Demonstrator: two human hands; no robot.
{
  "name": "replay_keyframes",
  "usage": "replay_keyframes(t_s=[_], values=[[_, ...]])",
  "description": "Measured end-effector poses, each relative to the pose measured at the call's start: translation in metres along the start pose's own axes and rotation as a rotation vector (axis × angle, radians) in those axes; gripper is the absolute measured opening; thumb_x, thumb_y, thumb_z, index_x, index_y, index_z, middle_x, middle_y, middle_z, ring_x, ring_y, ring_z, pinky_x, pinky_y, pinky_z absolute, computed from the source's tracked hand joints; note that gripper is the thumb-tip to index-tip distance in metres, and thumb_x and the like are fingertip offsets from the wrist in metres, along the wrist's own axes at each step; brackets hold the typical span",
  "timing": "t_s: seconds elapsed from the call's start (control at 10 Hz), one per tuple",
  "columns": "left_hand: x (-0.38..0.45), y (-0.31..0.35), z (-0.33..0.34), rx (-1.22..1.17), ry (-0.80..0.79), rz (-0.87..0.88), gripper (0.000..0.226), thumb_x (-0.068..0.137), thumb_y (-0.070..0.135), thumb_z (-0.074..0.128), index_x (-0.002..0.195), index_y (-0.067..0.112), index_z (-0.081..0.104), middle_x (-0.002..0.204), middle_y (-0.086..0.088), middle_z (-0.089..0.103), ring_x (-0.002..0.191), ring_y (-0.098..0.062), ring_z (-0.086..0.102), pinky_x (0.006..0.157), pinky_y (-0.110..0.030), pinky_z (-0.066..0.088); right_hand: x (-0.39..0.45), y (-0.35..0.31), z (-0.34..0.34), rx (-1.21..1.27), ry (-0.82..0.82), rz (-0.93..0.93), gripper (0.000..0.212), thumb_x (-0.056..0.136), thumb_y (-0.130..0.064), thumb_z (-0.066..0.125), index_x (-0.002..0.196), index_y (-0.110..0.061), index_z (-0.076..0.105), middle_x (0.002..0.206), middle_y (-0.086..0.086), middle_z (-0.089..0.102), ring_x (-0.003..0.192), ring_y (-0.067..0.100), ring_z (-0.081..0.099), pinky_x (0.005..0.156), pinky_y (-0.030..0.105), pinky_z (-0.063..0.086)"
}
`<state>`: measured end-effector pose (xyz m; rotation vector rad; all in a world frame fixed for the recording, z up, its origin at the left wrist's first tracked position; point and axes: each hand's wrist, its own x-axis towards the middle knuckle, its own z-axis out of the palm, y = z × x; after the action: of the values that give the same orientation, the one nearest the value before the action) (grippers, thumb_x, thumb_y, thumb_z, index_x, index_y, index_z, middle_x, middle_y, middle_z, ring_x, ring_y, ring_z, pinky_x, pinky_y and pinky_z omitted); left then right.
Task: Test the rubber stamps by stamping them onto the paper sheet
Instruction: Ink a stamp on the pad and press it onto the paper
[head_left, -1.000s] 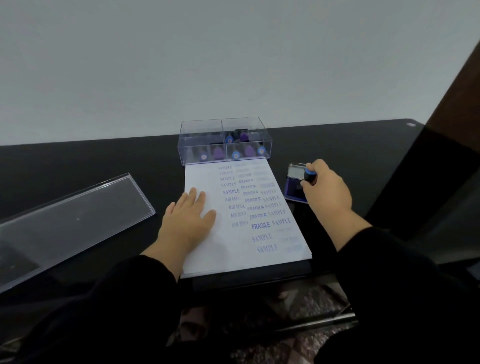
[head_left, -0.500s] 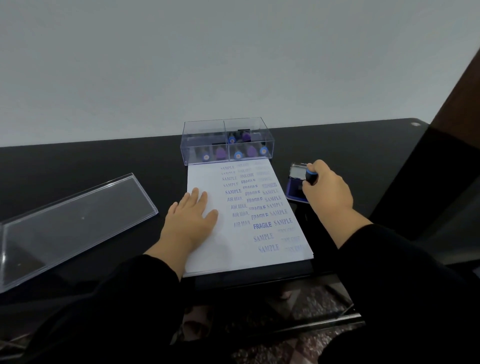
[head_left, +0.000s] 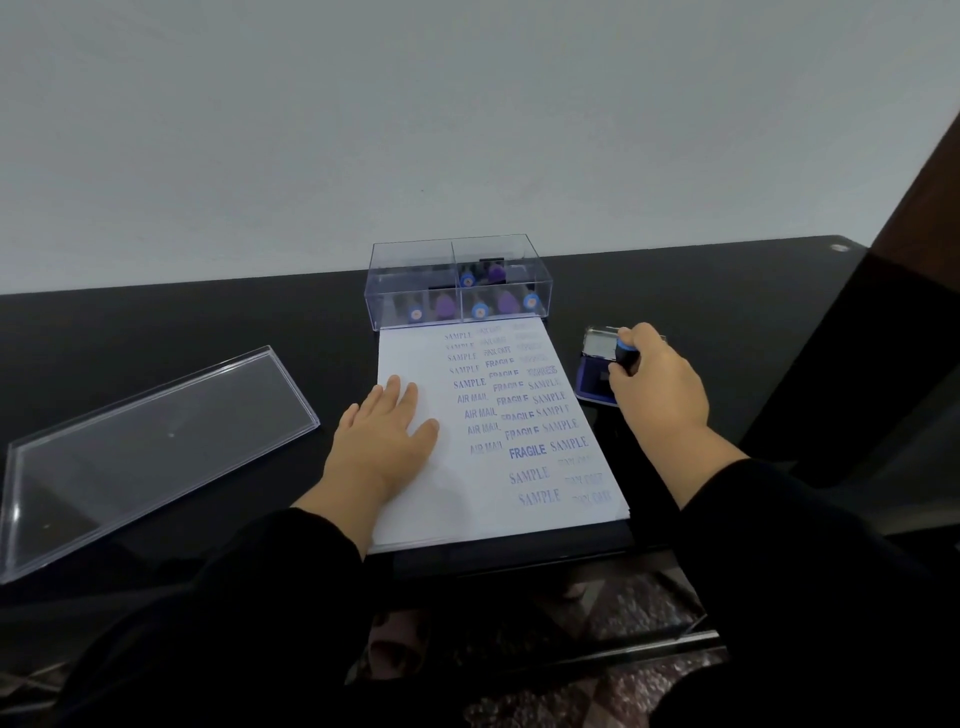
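The right hand (head_left: 660, 387) grips a blue-topped rubber stamp (head_left: 626, 354) on the ink pad (head_left: 595, 379), just right of the paper sheet (head_left: 415, 499). The left hand (head_left: 382, 441) lies flat, fingers straight, on the sheet's left half.

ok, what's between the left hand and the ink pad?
Head view: the stamped half of the paper sheet, between left hand and ink pad.

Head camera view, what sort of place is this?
Likely an office desk set up for stamping: a black table against a plain wall, a stamped paper sheet, an ink pad and a clear stamp box.
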<state>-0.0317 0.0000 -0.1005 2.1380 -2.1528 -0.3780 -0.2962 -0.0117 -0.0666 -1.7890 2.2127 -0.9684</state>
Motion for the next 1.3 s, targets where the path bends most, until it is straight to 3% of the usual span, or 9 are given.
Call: replay_keyframes(t_s=[0.2,0.4,0.5,0.7,0.8,0.9,1.0,1.1,1.3], values=[[0.0,-0.001,0.0,-0.001,0.001,0.005,0.06,0.1,0.045,0.022,0.153,0.023,0.004,0.16,0.005,-0.006,0.147,-0.013,-0.004,0.119,-0.035,-0.003,-0.003,-0.004,-0.004,0.04,0.002,-0.003,0.027,0.093,-0.018,0.054,0.12,-0.019,0.049,0.1,0.005,0.061,0.077,0.02,0.052,0.059,0.031,0.041],[0.0,0.0,-0.001,0.005,-0.004,0.007,0.06,0.1,0.046,0.022,0.153,0.023,0.004,0.16,0.004,-0.007,0.147,-0.013,-0.005,0.119,-0.035,-0.003,-0.029,-0.029,-0.003,0.191,-0.045,-0.055,0.023,0.091,-0.019,0.058,0.113,-0.024,0.053,0.077,-0.006,0.055,0.073,0.014,0.053,0.062,0.029,0.044],[-0.001,0.0,-0.001,-0.005,-0.002,0.004,0.06,0.101,0.045,0.022,0.153,0.023,0.004,0.16,0.004,-0.007,0.147,-0.012,-0.005,0.118,-0.035,-0.003,-0.042,-0.04,-0.002,0.234,-0.086,-0.087,0.025,0.091,-0.02,0.058,0.115,-0.023,0.053,0.079,-0.008,0.054,0.078,0.015,0.055,0.064,0.031,0.046],[0.001,0.003,-0.003,0.0,-0.001,0.012,0.06,0.101,0.046,0.022,0.153,0.023,0.004,0.16,0.003,-0.006,0.147,-0.014,-0.005,0.118,-0.035,-0.004,-0.071,-0.057,0.002,0.263,-0.191,-0.162,0.029,0.091,-0.022,0.06,0.119,-0.026,0.052,0.094,-0.01,0.056,0.083,0.013,0.058,0.071,0.029,0.047],[0.001,0.002,-0.002,0.012,0.002,0.007,0.06,0.1,0.046,0.022,0.153,0.023,0.004,0.16,0.002,-0.006,0.147,-0.015,-0.004,0.117,-0.036,-0.003,-0.084,-0.063,0.01,0.223,-0.228,-0.217,0.031,0.09,-0.024,0.06,0.12,-0.028,0.054,0.096,-0.015,0.053,0.078,0.005,0.05,0.069,0.021,0.037],[0.002,0.0,-0.002,0.01,0.002,-0.003,0.06,0.1,0.046,0.022,0.153,0.023,0.004,0.16,0.002,-0.005,0.147,-0.015,-0.004,0.118,-0.036,-0.003,-0.091,-0.069,0.014,0.21,-0.255,-0.26,0.031,0.089,-0.023,0.061,0.12,-0.029,0.055,0.111,-0.011,0.061,0.08,0.006,0.05,0.07,0.021,0.038],[0.001,0.001,-0.001,0.011,0.007,-0.005,0.06,0.1,0.046,0.022,0.153,0.023,0.004,0.161,0.002,-0.005,0.147,-0.015,-0.003,0.118,-0.036,-0.003,-0.095,-0.07,0.015,0.193,-0.285,-0.265,0.031,0.09,-0.024,0.06,0.12,-0.031,0.054,0.109,-0.016,0.059,0.089,0.009,0.058,0.075,0.023,0.043],[0.001,0.0,-0.001,0.009,0.008,0.004,0.06,0.1,0.045,0.022,0.153,0.023,0.004,0.161,0.002,-0.005,0.147,-0.015,-0.004,0.118,-0.036,-0.003,-0.098,-0.069,0.017,0.178,-0.308,-0.265,0.027,0.091,-0.024,0.058,0.116,-0.033,0.054,0.102,-0.024,0.054,0.082,-0.001,0.05,0.074,0.02,0.039],[0.001,0.0,-0.001,-0.001,0.007,0.01,0.06,0.101,0.045,0.022,0.153,0.023,0.004,0.16,0.002,-0.006,0.147,-0.015,-0.004,0.118,-0.036,-0.003,-0.102,-0.071,0.018,0.151,-0.315,-0.283,0.029,0.091,-0.025,0.058,0.119,-0.032,0.054,0.115,-0.018,0.059,0.089,0.005,0.056,0.081,0.029,0.047]])
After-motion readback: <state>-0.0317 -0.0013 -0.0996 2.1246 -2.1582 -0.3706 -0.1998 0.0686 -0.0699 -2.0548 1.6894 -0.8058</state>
